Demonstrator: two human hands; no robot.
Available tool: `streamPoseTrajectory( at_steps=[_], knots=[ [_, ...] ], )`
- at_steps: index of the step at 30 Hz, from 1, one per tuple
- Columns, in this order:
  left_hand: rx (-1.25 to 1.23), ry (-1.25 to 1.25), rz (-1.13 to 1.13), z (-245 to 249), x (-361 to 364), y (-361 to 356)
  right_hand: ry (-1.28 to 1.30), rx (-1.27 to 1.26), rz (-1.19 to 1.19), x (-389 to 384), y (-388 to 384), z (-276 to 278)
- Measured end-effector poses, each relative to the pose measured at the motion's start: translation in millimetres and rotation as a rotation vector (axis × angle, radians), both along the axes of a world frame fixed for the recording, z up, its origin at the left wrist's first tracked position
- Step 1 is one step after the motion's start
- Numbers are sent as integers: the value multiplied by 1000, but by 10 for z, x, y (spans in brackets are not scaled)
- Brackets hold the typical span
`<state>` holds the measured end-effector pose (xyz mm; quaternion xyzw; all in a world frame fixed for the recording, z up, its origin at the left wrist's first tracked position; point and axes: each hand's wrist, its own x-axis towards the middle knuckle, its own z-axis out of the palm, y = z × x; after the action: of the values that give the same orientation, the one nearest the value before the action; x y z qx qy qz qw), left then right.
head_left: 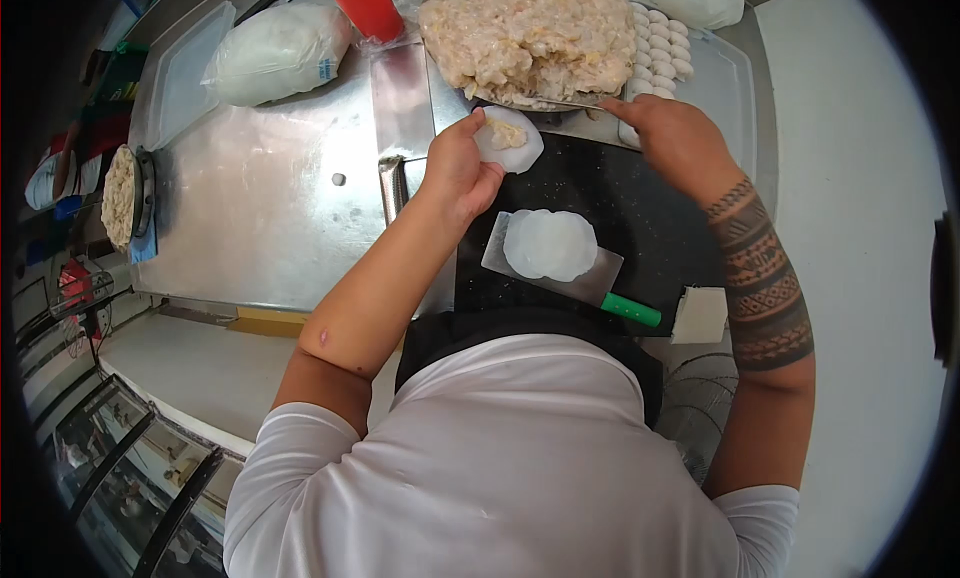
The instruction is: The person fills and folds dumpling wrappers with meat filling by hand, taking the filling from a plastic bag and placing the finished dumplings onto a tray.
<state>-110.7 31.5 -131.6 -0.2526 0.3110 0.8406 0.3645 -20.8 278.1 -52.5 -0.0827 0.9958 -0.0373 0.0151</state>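
My left hand (462,168) holds a round white dumpling wrapper (522,158) with a smear of pale filling (507,135) on it. In my right hand (675,138) is a thin metal utensil (570,103), its far end against the lower edge of a large mound of minced filling (530,33). The tip is hard to make out against the filling. Below my hands, a stack of round wrappers (550,245) lies on the broad blade of a cleaver-like scraper (494,250) with a green handle (632,309), on a black board (640,213).
White round dumplings (662,50) sit in rows right of the mound. A filled plastic bag (280,56) and a red container (363,8) stand at the back left of the metal table (260,218). Another bowl of filling (120,198) is at the far left.
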Motion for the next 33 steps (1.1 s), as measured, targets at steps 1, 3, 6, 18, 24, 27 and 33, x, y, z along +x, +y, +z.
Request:
streamPoseTrajectory(
  at_steps=[1,3,6,18,24,27,33],
  knots=[
    [-2,1,4,-21,-7,-22,1,-2,4,17,30,26],
    [46,20,-13,-77,-15,-57,-10,66,-64,26,68,116],
    [23,-9,-16,-99,-15,-16,-79,148,-160,-36,3,177],
    [210,-54,-48,210,169,-82,-102,-417,-156,520,-316,237],
    [275,18,-110,362,265,-145,57,-290,-104,952,-442,261],
    [252,87,-129,359,261,-185,70,-310,-145,979,-414,557],
    [225,109,-192,450,333,-259,108,-266,-71,966,-548,365]
  ],
)
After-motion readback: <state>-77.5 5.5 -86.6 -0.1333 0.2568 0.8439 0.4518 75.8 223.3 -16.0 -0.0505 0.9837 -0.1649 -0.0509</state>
